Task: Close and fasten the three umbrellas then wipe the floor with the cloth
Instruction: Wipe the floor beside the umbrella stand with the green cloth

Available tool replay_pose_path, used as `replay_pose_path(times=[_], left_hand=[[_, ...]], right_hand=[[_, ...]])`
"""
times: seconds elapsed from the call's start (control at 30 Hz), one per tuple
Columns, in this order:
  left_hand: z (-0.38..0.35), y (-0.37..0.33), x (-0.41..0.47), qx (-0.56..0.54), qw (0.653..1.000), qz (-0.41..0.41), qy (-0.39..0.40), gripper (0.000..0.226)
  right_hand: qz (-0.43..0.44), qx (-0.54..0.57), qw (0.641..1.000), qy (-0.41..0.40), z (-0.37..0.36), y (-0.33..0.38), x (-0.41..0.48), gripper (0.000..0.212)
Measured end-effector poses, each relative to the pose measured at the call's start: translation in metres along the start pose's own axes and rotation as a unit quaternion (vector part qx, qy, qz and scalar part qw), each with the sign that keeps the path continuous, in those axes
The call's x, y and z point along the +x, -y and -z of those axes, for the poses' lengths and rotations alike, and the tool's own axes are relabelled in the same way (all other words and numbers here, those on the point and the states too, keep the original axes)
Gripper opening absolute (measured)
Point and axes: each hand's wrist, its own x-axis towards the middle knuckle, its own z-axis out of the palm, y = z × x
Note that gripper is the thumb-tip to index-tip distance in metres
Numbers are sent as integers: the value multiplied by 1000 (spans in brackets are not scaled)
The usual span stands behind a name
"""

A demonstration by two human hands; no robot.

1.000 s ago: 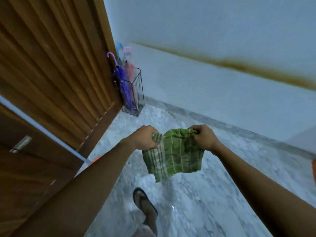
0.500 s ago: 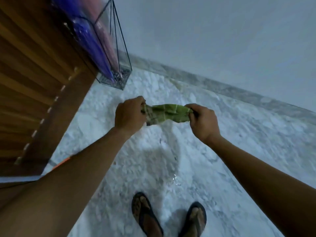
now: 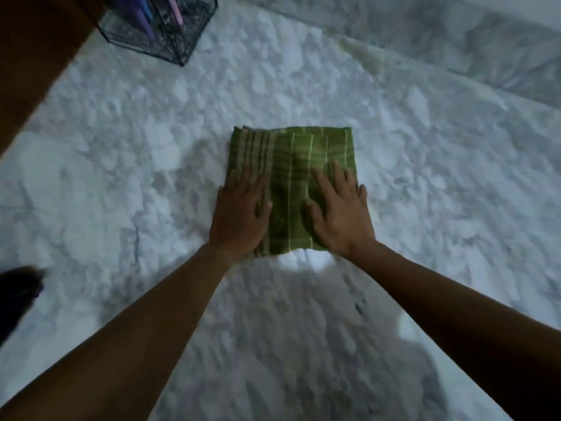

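Pressing down on the green striped cloth [image 3: 291, 165] with both hands, I am holding it flat on the white and grey marble floor [image 3: 121, 147]. The cloth is lying as a folded square with pale lines running away from me, and it is sitting squarely in front of me.

My left hand [image 3: 239, 217] is resting palm down on the cloth's near left part. Its fingers are straight and close together, and its outer edge is reaching past the cloth onto the floor. My right hand [image 3: 340, 217] is lying palm down on the near right part with its fingers spread, and the little finger is hanging over the cloth's right edge. Neither hand is curling round the fabric, so both are flat and open on top of it. A strip of cloth is showing between them.

Just nearer to me than the cloth, between my wrists, a bright patch is shining on the floor. Beyond the cloth and to its left, a clear-walled umbrella stand with a dark frame [image 3: 179, 41] is standing on the floor. It is holding the lower ends of the purple and pink umbrellas [image 3: 142, 22], but I cannot tell whether they are fastened. Left of that stand, a brown wooden door [image 3: 36, 41] is filling the corner. Far beyond the cloth to its right, a grey marble skirting [image 3: 455, 34] is running along the floor's edge. Well to the cloth's left and nearer to me, something dark and blurred [image 3: 18, 290] is showing at the edge of my view.
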Motion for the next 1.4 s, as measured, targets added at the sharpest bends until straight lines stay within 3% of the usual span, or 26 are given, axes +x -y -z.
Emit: replay_pose_path(times=[0.1, 0.23, 0.37, 0.63, 0.8, 0.93, 1.1, 1.23, 1.4], left_hand=[[-26, 13, 36, 44, 998, -1, -41, 59], [-25, 37, 83, 113, 986, -8, -119, 59], [-6, 56, 129, 142, 981, -22, -130, 62], [25, 87, 213, 154, 974, 28, -162, 59], [19, 74, 212, 159, 975, 48, -146, 56], [-10, 18, 179, 150, 975, 19, -160, 62], [-69, -94, 148, 106, 983, -60, -140, 62], [-132, -214, 123, 52, 986, -125, -97, 62], [-210, -354, 89, 81, 972, -219, 0, 61]], right_hand=[[14, -26, 1000, -7, -32, 7, 49, 64], [1, -73, 992, -100, -54, 17, 95, 63], [-2, -72, 991, -112, -44, 29, 140, 67], [38, -58, 993, -96, -31, 51, 248, 67], [61, -55, 993, -89, -26, 40, 242, 66], [42, -42, 993, -105, -16, -8, 196, 65], [-15, -72, 992, -107, 11, -121, 116, 67], [-106, -84, 982, -133, 33, -232, 33, 64], [-236, -67, 956, -160, 47, -352, -80, 62]])
